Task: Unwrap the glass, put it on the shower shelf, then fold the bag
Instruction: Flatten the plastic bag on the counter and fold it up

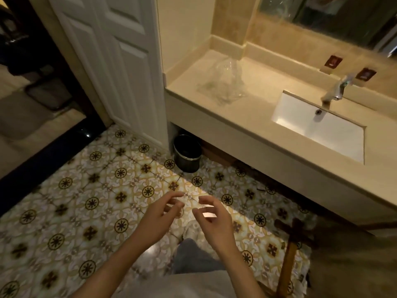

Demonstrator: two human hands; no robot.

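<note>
A clear plastic bag [225,82] stands crumpled on the left end of the beige vanity counter [247,117]; whether a glass is inside it I cannot tell. My left hand [161,214] and my right hand [212,214] hover side by side over the patterned floor, well below and in front of the counter. The fingers of both hands are curled and apart. Neither hand holds anything that I can make out. No shower shelf shows in this view.
A white sink [320,127] with a chrome tap [335,91] is set in the counter's right half. A black bin [187,153] stands under the counter. A white door [120,61] hangs at left. A wooden stand [290,254] rises at lower right.
</note>
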